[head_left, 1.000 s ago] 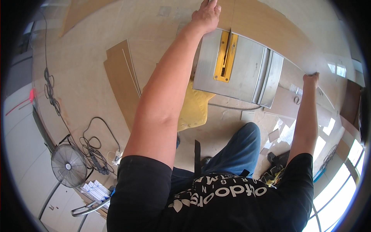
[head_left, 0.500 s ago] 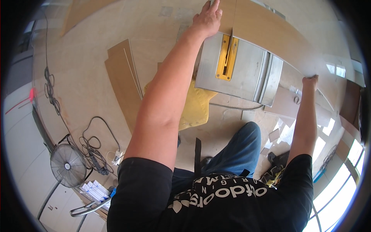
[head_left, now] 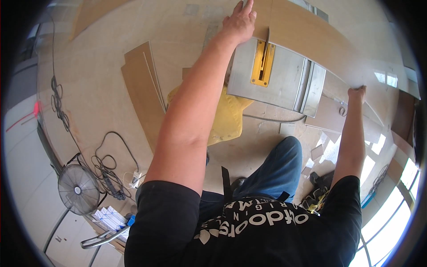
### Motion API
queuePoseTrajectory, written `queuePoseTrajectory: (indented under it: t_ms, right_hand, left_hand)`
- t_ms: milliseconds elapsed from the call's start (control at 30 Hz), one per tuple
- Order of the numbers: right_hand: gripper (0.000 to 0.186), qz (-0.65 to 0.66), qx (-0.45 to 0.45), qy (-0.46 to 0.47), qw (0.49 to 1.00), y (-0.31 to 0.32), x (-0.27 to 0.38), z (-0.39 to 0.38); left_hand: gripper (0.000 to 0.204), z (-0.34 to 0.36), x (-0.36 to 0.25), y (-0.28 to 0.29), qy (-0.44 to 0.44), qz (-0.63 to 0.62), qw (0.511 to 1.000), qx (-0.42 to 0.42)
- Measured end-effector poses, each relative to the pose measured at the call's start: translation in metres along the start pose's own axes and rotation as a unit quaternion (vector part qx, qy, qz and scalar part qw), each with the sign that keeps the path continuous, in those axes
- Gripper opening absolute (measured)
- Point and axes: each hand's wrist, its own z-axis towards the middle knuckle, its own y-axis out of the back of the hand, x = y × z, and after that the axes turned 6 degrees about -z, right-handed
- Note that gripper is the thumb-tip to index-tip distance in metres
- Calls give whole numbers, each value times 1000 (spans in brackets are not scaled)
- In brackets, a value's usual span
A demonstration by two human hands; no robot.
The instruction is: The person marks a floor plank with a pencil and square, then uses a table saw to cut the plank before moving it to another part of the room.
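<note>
A long brown board (head_left: 307,33) lies across a table saw with a grey metal top (head_left: 242,66). The saw blade (head_left: 267,38) stands up through a yellow insert (head_left: 262,73) and meets the board's near edge. A thin line runs across the board beyond the blade. My left hand (head_left: 240,23) grips the board's left end, left of the blade, its fingertips bent and partly hidden at the top of the picture. With arm outstretched, my right hand (head_left: 357,92) is closed on the board's near edge, far to the right.
A yellow cloth-like sheet (head_left: 224,127) lies below the saw. Brown strips (head_left: 140,84) lie to the left. Tangled cables (head_left: 109,175) and a fan (head_left: 79,190) sit at lower left. Offcuts (head_left: 318,152) and a black bag (head_left: 318,189) lie near my right arm. My knee (head_left: 284,160) is close to the saw.
The saw top and its yellow insert sit slightly higher in the picture, and a shorter stretch of the insert shows in front of the board. Both hands keep their hold.
</note>
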Motion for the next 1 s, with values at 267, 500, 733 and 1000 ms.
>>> queuePoseTrajectory:
  t_ms: [267,500,733,1000]
  right_hand:
    - [40,-21,-12,2,1000,4,-2,-11]
    - [38,20,-14,16,1000,17,-3,-17]
    - [31,-168,0,37,985,36,-7,-22]
    - [33,35,-33,-18,999,39,-14,-19]
  left_hand:
    - [57,-11,1,4,1,-22,1000,13]
    - [54,-32,-13,8,45,-30,998,19]
    - [54,-35,-4,5,11,-41,999,21]
    - [54,-48,-3,1,18,-51,998,21]
